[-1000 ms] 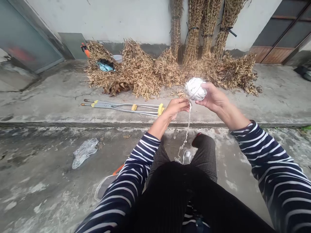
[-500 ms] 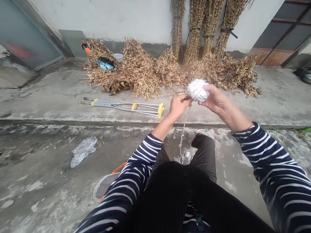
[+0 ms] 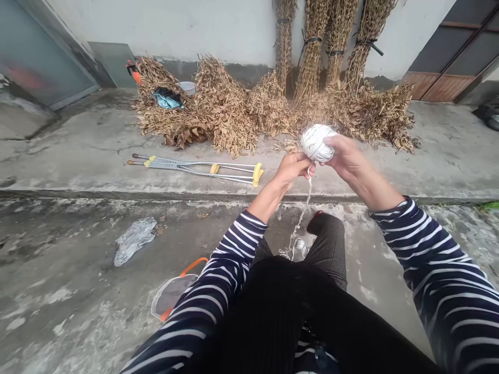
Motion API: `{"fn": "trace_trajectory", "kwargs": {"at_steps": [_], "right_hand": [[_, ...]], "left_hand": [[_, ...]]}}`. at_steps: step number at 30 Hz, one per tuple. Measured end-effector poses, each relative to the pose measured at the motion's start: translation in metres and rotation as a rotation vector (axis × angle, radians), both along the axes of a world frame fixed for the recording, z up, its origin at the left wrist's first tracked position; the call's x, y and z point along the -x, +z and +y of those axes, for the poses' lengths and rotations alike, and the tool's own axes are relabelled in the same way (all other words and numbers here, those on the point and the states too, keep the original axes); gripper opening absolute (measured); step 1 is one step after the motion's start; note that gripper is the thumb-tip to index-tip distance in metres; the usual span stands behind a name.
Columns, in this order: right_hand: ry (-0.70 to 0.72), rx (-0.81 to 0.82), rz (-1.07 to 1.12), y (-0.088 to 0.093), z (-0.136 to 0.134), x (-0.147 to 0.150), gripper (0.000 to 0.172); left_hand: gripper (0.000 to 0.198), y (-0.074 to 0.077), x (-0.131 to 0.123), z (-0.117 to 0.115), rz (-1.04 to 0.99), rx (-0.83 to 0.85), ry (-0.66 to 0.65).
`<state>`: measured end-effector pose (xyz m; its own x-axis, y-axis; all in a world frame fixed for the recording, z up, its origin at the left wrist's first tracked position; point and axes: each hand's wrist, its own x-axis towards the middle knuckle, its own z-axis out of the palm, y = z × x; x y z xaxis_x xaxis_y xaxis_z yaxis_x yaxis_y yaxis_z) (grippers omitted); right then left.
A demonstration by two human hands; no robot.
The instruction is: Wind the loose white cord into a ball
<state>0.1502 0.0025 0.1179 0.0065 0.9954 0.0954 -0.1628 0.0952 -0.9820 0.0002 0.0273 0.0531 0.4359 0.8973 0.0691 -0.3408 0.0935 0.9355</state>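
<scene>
A ball of white string [image 3: 317, 141] is up in front of me at the centre right. My right hand [image 3: 345, 156] grips it from the right side, thumb on the near face. My left hand [image 3: 293, 169] is closed at the ball's lower left, its fingers on the strand of string [image 3: 306, 202]. From there the strand hangs down, kinked and curly, to a loose pile of string [image 3: 299, 248] between my legs. Part of that pile is hidden by my dark clothing. The left fingertips are partly behind the ball.
A pair of crutches [image 3: 195, 167] lies on the raised concrete step. Dried plant stalks [image 3: 230, 114] are heaped along the wall, with tied bundles [image 3: 312, 47] upright behind. A crumpled plastic bag [image 3: 135, 240] and a grey bag with orange handles [image 3: 175, 296] lie on the lower ground at left.
My left hand has shifted slightly right beneath the ball, and the hanging strand has swung right with it. The right hand still holds the ball in nearly the same place.
</scene>
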Motion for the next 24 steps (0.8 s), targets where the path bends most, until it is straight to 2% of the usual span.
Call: {"fn": "trace_trajectory", "kwargs": {"at_steps": [3, 9, 16, 20, 24], "right_hand": [[0.005, 0.009, -0.024, -0.002, 0.001, -0.003, 0.039], [-0.006, 0.006, -0.032, -0.004, 0.001, -0.007, 0.035], [-0.007, -0.084, -0.112, 0.009, -0.016, 0.004, 0.047], [0.02, -0.087, -0.115, 0.017, -0.015, 0.001, 0.049], [0.072, -0.036, -0.068, 0.019, -0.01, -0.003, 0.049]], "left_hand": [[0.013, -0.002, 0.006, -0.008, -0.02, 0.049, -0.049], [0.006, -0.008, 0.015, -0.018, 0.067, 0.062, -0.053], [0.001, -0.018, 0.012, 0.004, 0.18, -0.071, -0.003], [0.019, -0.015, 0.006, 0.011, 0.052, -0.112, 0.029], [0.033, -0.008, 0.0, 0.007, -0.081, -0.064, 0.01]]}}
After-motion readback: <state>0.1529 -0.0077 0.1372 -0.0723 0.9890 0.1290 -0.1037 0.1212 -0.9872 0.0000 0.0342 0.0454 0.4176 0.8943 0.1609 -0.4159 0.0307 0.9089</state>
